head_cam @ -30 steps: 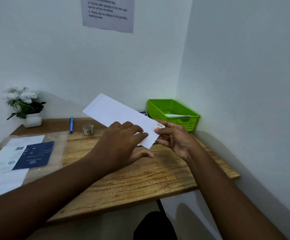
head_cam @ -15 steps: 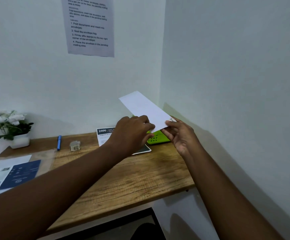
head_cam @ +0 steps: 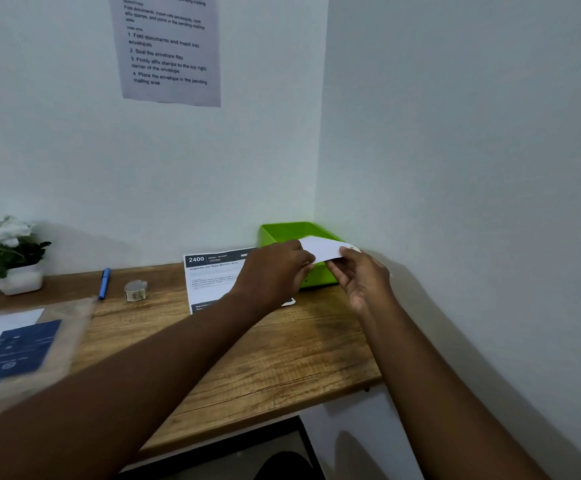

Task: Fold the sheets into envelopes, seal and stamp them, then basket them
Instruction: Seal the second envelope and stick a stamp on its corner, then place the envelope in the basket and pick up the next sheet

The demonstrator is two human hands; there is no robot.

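Together, hands (head_cam: 320,268) pinch envelope (head_cam: 322,249) over basket (head_cam: 282,232).

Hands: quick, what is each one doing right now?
Left hand: grips the white envelope over the green basket.
Right hand: pinches the same envelope's other end.

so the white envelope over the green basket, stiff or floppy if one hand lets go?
Envelope probably light and thin: left hand and right hand pinch its ends. It spans between them without sagging, so fairly stiff for paper. It would likely drop flat into the basket.
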